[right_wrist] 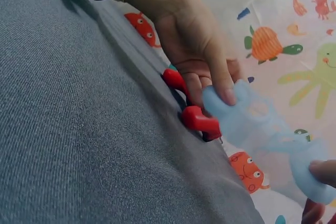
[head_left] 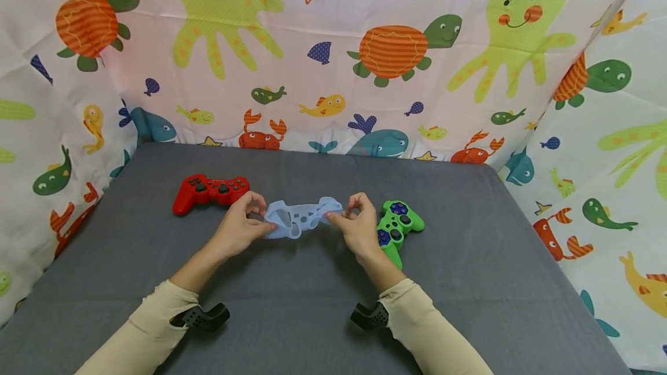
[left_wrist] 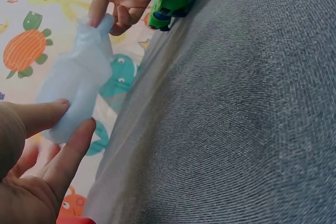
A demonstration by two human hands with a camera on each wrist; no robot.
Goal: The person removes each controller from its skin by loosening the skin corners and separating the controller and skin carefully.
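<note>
A pale blue, translucent silicone controller cover (head_left: 308, 211) with cut-out holes is held up above the grey cloth, stretched sideways between both hands. My left hand (head_left: 237, 229) pinches its left end between thumb and fingers. At the other end, my right hand (head_left: 361, 229) grips the cover with the thumb on the near side. The left wrist view shows the limp, slightly twisted cover (left_wrist: 79, 80) with the left thumb pressing on its lower end. In the right wrist view the cover (right_wrist: 247, 121) hangs between the two hands; nothing is visible inside it.
A red game controller (head_left: 205, 191) lies behind my left hand. To the right, a green game controller (head_left: 398, 223) is partly hidden by my right hand and wrist. The grey cloth-covered table (head_left: 292, 317) is bordered by a curtain (head_left: 333, 4) printed with sea animals.
</note>
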